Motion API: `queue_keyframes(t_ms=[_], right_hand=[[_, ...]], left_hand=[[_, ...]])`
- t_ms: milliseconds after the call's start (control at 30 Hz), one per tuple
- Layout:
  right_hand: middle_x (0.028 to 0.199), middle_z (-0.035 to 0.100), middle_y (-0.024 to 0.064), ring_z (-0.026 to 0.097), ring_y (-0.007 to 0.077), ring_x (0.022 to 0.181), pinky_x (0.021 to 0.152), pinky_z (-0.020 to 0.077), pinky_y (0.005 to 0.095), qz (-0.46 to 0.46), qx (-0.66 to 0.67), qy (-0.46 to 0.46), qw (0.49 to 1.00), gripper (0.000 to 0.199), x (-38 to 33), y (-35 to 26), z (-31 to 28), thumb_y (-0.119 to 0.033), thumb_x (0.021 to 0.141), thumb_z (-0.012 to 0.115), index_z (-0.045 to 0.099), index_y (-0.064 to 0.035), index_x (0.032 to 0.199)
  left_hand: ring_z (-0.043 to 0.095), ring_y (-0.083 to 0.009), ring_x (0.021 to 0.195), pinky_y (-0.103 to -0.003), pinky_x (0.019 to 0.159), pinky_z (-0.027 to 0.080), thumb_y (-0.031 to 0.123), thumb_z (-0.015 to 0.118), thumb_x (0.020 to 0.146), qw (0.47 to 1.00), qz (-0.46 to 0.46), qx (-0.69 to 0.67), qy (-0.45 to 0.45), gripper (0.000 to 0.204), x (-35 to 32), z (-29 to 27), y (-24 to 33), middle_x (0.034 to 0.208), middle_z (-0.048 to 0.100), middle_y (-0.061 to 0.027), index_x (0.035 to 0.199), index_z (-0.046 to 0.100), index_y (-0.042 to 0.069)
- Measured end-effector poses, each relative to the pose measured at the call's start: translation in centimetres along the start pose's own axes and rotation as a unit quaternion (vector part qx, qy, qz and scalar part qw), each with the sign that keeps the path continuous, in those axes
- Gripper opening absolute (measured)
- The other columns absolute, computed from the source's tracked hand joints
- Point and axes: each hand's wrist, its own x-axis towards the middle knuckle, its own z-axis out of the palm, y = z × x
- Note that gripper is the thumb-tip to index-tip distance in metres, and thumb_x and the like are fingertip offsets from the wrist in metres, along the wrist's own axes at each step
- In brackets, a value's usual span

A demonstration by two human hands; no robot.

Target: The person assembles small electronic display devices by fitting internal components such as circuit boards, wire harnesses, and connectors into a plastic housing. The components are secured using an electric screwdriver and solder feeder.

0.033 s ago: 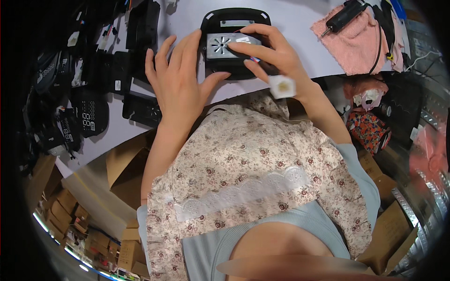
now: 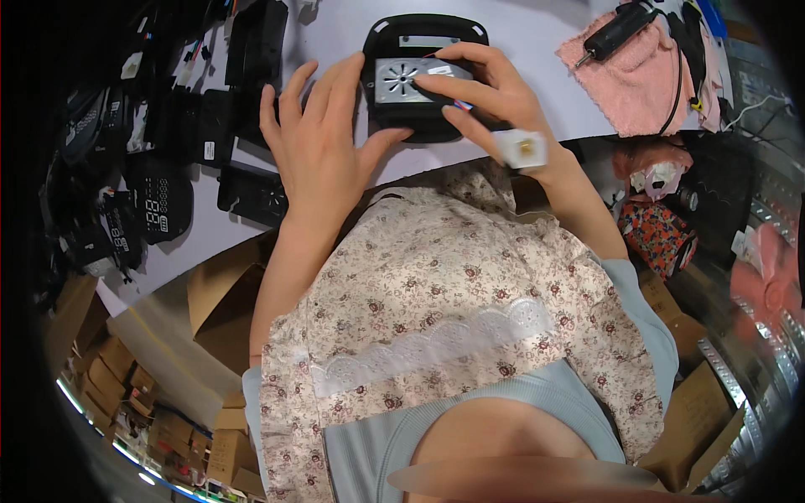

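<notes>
A black plastic housing with rounded corners [image 2: 382, 33] lies on the white table in front of me. In it sits a silver metal module [image 2: 387, 94] with a star-shaped slotted vent and a white label. My right hand [image 2: 507, 101] grips the module's right part, with one finger laid on its top. Thin coloured wires show by these fingers, and a white plug connector [image 2: 527, 148] hangs beside the right wrist. My left hand [image 2: 323, 138] is spread, its fingertips at the housing's left edge and its thumb by the lower edge. It holds nothing.
Black plastic parts and display panels [image 2: 159, 205] crowd the table's left side. At the right, a black electric screwdriver [image 2: 616, 33] rests on a pink cloth [image 2: 620, 96]. Cardboard boxes [image 2: 222, 298] stand below the table's edge; a pink fan [image 2: 765, 277] is at far right.
The housing and module have shifted slightly right, together with my right hand. The white connector has swung right and a little up. My left hand is almost where it was.
</notes>
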Motion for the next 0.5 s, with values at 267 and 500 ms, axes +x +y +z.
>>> queue_keyframes(t_ms=[267,500], right_hand=[[0.133,0.054,0.0152,0.063,0.0344,0.112,0.090,0.0553,0.0398,-0.031,-0.040,-0.017,0.999,0.043,-1.1,0.6,-0.8,-0.006,0.085,0.077,0.072,-0.0177,0.127],[0.127,0.058,0.0142,0.061,0.0309,0.107,0.082,0.0553,0.0376,-0.047,-0.152,0.031,0.987,0.049,-1.9,-0.6,-0.1,-0.004,0.076,0.080,0.075,-0.0183,0.123]], left_hand=[[0.048,-0.0294,0.136,-0.062,0.115,0.024,0.043,0.089,0.069,1.000,0.001,0.006,-0.017,0.080,0.0,0.3,-0.1,0.130,0.067,-0.0028,0.139,0.061,0.015],[0.048,-0.0279,0.136,-0.067,0.115,0.022,0.045,0.088,0.069,1.000,-0.003,0.021,-0.021,0.083,0.1,0.5,0.0,0.132,0.066,-0.0016,0.141,0.059,0.016]])
